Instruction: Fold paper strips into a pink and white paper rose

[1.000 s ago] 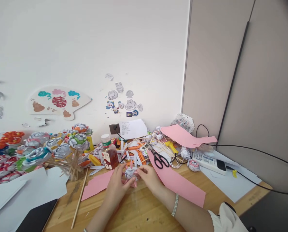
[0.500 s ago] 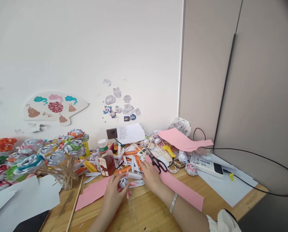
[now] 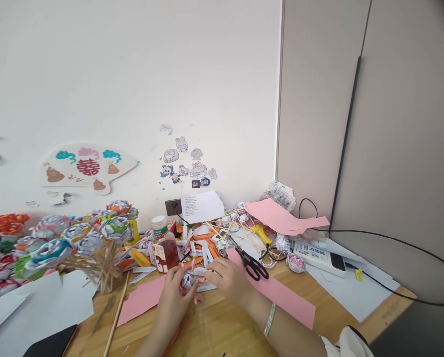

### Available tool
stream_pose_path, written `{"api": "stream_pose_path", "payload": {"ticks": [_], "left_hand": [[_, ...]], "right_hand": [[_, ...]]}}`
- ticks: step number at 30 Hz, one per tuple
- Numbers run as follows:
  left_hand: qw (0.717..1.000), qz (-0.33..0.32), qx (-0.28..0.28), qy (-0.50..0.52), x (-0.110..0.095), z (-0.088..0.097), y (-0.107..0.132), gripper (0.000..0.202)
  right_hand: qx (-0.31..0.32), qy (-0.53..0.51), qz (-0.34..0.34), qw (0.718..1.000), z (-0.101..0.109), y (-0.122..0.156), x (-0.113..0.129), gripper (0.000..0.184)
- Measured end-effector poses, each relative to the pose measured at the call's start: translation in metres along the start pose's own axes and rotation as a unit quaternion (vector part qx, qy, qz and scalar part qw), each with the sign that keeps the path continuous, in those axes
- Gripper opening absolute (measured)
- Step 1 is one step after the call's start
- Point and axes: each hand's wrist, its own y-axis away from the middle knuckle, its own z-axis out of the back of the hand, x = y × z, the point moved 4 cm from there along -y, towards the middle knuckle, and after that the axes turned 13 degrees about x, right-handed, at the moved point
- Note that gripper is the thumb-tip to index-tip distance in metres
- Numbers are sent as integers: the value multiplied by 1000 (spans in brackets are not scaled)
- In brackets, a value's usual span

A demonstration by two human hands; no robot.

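My left hand (image 3: 172, 296) is curled around a small paper flower (image 3: 188, 280), white and grey in the middle with pink paper points sticking out. Just right of it, my right hand (image 3: 229, 280) has its fingers drawn together at a white folded paper strip (image 3: 200, 271), close beside the flower. Behind both hands lies a heap of folded white and orange paper strips (image 3: 207, 248). Black-handled scissors (image 3: 255, 267) rest on a long pink paper strip (image 3: 285, 296) near my right wrist. More pink paper (image 3: 142, 299) lies left of my left hand.
A jar (image 3: 164, 245) stands behind my left hand. Many paper flowers on sticks (image 3: 90, 243) crowd the left side, near white sheets (image 3: 73, 297), a black phone (image 3: 50, 342) and a wooden stick (image 3: 116, 315). To the right are a white power bank-like device (image 3: 320, 259) and a black cable (image 3: 400, 290).
My right hand has drawn back from the paper heap toward the flower, with a white strip at its fingertips. My left hand keeps the flower in about the same place.
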Motion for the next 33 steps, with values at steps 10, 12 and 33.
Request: {"api": "stream_pose_path", "payload": {"ticks": [10, 12, 33], "left_hand": [[994, -30, -41, 94, -23, 2, 7, 38], [995, -46, -10, 88, -28, 2, 8, 26], [994, -20, 30, 102, -41, -9, 13, 22]], "right_hand": [[-67, -52, 98, 992, 34, 2, 45, 18], [-90, -32, 53, 994, 34, 2, 38, 19], [-73, -169, -137, 973, 3, 5, 14, 20]]}}
